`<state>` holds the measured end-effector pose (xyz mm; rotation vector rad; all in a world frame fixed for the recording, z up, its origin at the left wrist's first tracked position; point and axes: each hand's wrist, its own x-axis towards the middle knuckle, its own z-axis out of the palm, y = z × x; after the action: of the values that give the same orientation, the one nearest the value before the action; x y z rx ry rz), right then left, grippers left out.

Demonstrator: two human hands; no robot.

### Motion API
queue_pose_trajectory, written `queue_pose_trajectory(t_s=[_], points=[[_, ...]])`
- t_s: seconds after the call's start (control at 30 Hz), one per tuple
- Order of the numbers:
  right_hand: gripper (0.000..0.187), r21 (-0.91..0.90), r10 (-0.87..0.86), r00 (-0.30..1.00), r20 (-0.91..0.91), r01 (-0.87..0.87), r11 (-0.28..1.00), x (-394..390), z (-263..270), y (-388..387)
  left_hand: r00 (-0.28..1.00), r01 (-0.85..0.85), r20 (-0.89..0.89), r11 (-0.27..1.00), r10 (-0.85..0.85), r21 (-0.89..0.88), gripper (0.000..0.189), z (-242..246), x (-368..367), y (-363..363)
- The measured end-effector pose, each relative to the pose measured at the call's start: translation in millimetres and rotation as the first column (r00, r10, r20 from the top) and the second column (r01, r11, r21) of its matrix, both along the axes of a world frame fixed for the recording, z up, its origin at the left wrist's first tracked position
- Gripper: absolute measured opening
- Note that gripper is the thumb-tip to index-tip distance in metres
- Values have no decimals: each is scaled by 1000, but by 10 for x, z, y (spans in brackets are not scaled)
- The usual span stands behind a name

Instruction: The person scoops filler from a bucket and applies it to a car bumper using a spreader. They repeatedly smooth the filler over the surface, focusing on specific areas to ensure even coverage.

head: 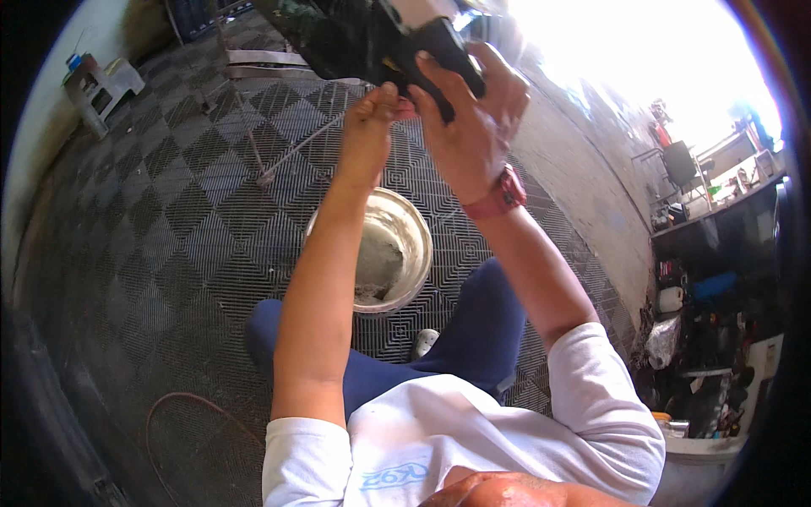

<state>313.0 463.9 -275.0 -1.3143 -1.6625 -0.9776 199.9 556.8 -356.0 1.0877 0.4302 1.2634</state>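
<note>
A large dark part with a glossy surface and a pale area [342,38], its exact kind unclear, is raised at the top edge of the view. My right hand [472,120], with a red watch on the wrist, grips the black edge of it, fingers on both sides. Close beside it, my left hand [370,127] pinches a small reddish piece [406,109] at the part's lower edge; what the piece is cannot be told. Below my forearms, a round whitish bucket [418,253] with greyish liquid or residue inside stands on the floor between my legs, partly hidden by my left forearm.
A metal stand [266,70] with thin legs is beyond the bucket. A pale plastic stool [101,89] is at the far left. Shelves with mixed items [703,304] line the right side. A thin hose or cable [184,396] curves over the patterned floor tiles at lower left.
</note>
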Motion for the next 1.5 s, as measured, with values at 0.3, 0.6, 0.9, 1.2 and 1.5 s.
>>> queue_pose_trajectory(t_s=[0.3,0.6,0.9,1.2,1.5], points=[[34,-69,15,1000,-22,-17,997,-128,236,18,994,-37,104,999,39,-27,34,-50,-14,7],[37,-48,-7,999,42,9,999,-10,63,-69,994,47,97,998,-52,49,29,21,-50,-18],[34,-66,15,994,104,-8,998,374,-405,-243,996,-29,85,999,30,-22,35,41,35,-40],[38,-22,48,999,-4,-48,999,350,-450,-140,997,-15,78,1000,15,-5,37,86,-16,-54],[35,10,69,993,-99,-68,998,279,-545,-20,997,-44,59,999,44,-5,37,90,-46,-53]])
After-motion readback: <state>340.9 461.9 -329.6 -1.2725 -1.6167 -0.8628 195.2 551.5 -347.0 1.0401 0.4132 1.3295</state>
